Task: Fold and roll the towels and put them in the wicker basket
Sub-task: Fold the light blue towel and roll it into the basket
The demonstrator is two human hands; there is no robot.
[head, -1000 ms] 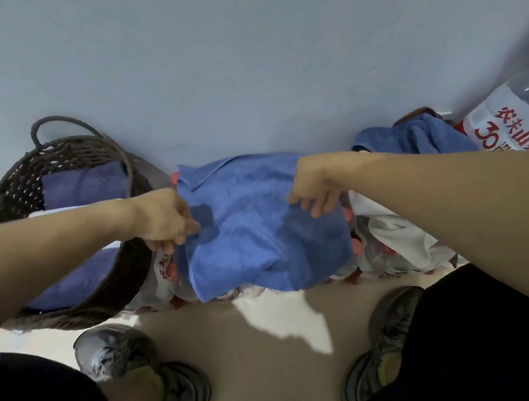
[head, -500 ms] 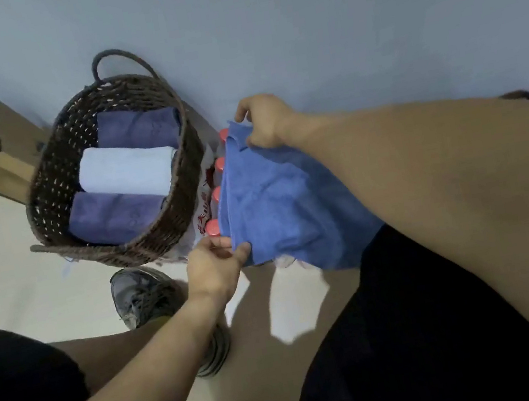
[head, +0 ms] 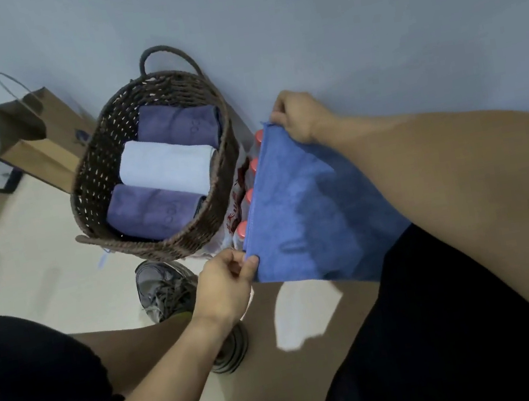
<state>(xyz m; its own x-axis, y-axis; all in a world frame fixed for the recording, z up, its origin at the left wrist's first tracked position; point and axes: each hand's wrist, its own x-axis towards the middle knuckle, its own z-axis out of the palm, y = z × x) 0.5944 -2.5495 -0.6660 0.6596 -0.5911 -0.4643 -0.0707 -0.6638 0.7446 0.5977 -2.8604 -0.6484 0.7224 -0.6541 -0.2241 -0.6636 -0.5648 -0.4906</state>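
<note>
A blue towel (head: pixel 303 215) is stretched flat over a pack of bottles, right of centre. My left hand (head: pixel 226 284) pinches its near left corner. My right hand (head: pixel 300 115) grips its far left corner by the wall. My right forearm hides the towel's right side. The dark wicker basket (head: pixel 93 179) stands to the left against the wall. Inside lie three rolled towels: a purple one (head: pixel 178 125) at the back, a pale blue one (head: pixel 164 169) in the middle, a purple one (head: pixel 152 211) in front.
Red-capped bottles (head: pixel 252 167) in a wrapped pack sit between the basket and the blue towel. A brown paper bag (head: pixel 35 139) stands left of the basket. My grey shoe (head: pixel 162 287) rests on the pale floor below the basket. My dark-clad knees fill the lower corners.
The view swung left, bringing the basket and its three rolls into full sight. My hands went from the towel's top corners to its left edge, which now lies pulled straight.
</note>
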